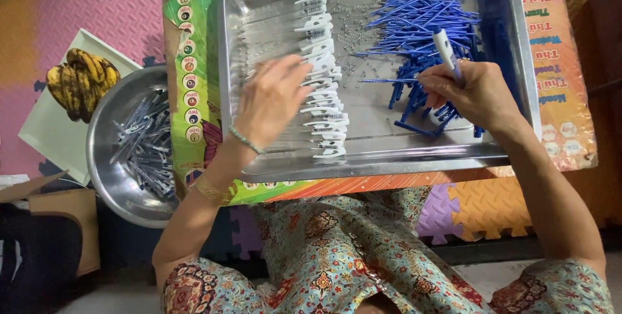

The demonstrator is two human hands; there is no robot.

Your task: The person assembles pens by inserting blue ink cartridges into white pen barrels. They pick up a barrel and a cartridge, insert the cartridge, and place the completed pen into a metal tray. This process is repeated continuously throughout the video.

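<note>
Left hand: the left hand (272,103), a thin bracelet at its wrist, lies palm-down with fingers spread loosely over the row of clear plastic pen barrels with white clips (322,74), touching them; nothing is clasped in it.
Right hand: the right hand (470,90) is closed on a white and blue pen (447,51), which sticks up slanted from the fingers.
Tray: a shiny rectangular steel tray (389,162) carries both; the barrels run along its left side.
Refills: slim blue plastic refill rods (421,19) heap at the tray's far right corner, just beyond the right hand.
Springs: tiny metal springs (353,29) scatter between.
Bowl: a round steel bowl (103,158) of finished pens (146,149) sits left of the tray.
</note>
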